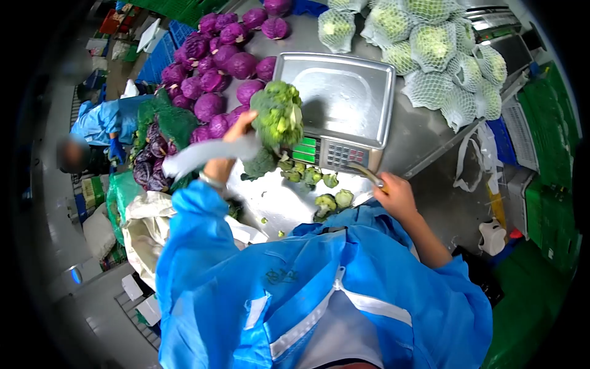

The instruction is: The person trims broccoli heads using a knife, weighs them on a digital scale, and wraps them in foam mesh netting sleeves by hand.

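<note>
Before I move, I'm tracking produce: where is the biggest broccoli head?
The biggest broccoli head is in the left hand, slightly left of centre in the head view, at the left edge of the digital scale.

Workroom interior: steel worktable, grey floor, stacked crates at the edges.
We record one stainless-steel worktable point(424, 147), its surface bright with overhead-looking glare; one grey floor point(83, 335), pale reflections at lower left; green plastic crates point(550, 203) along the right side, one pale slatted crate point(519, 135) just beside them; blue crates point(163, 58) beyond the table, upper left; one green surface point(522, 313), lower right, material unclear to us.
</note>
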`<state>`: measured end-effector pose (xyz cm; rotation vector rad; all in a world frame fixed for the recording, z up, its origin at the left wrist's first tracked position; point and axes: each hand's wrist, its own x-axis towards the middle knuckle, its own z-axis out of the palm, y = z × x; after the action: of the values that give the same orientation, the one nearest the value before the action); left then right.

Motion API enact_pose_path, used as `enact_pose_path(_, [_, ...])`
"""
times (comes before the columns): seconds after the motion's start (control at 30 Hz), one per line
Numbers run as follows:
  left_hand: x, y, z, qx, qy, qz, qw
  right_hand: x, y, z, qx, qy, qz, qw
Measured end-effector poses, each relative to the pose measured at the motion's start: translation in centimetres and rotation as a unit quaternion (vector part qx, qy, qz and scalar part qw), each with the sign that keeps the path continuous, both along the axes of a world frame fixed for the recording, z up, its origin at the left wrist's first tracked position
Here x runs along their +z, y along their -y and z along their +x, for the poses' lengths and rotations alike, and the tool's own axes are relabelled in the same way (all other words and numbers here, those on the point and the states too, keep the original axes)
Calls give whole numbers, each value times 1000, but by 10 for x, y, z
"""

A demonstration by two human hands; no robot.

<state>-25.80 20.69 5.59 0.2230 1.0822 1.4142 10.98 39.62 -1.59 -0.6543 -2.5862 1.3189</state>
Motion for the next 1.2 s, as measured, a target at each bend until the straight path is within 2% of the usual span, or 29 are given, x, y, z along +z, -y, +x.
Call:
enact_pose_path(0.07, [14, 37, 37, 64, 45, 5, 997, 30, -2, -7, 4, -72, 15, 997])
enact_pose_path(0.13, [8, 73, 69, 122, -32, -44, 991, 54, 3, -15, 18, -104, 42, 994])
enact_pose_path(0.17, [6, 89, 86, 164, 67, -45, 983, 62, 4, -18, 58, -102, 77, 990])
enact_pose_path(0.27, [6, 122, 131, 170, 147, 2, 975, 94, 8, -38, 162, -139, 179, 960])
enact_pose_path(0.3, [3, 130, 147, 218, 152, -56, 962, 93, 12, -44, 185, -168, 213, 945])
enact_pose_path(0.33, [3, 139, 154, 181, 99, -60, 977, 93, 17, -49, 221, -170, 212, 937])
enact_pose_path(0.43, [18, 148, 182, 219, 148, -75, 961, 92, 34, -56, 327, -155, 236, 902])
enact_pose_path(0.5, [22, 155, 193, 222, 219, -59, 948, 92, 44, -61, 352, -159, 258, 886])
enact_pose_path(0.53, [29, 158, 197, 243, 349, 14, 905, 90, 48, -64, 363, -163, 270, 877])
enact_pose_path(0.63, [35, 161, 202, 260, 368, 34, 892, 92, 57, -75, 389, -176, 311, 849])
enact_pose_path(0.7, [34, 167, 208, 299, 358, -37, 884, 92, 63, -80, 402, -179, 342, 830])
enact_pose_path(0.77, [24, 182, 210, 269, 421, -10, 866, 89, 69, -85, 407, -182, 378, 812])
enact_pose_path(0.87, [16, 197, 218, 264, 414, -27, 871, 84, 80, -87, 394, -191, 414, 798])
enact_pose_path(0.97, [18, 198, 225, 289, 452, -47, 843, 73, 93, -83, 386, -182, 447, 786])
enact_pose_path(1.07, [-5, 212, 230, 308, 487, -94, 812, 56, 106, -79, 349, -148, 470, 797])
enact_pose_path(1.1, [-6, 208, 231, 342, 497, -94, 792, 46, 115, -76, 341, -106, 428, 830])
enact_pose_path(1.13, [-7, 203, 227, 355, 459, -147, 801, 34, 127, -72, 333, -64, 385, 858])
enact_pose_path(1.17, [-13, 193, 226, 377, 471, -131, 787, 21, 136, -68, 324, -22, 340, 882])
enact_pose_path(1.2, [-20, 188, 227, 399, 484, -115, 770, 5, 142, -67, 327, 34, 171, 929])
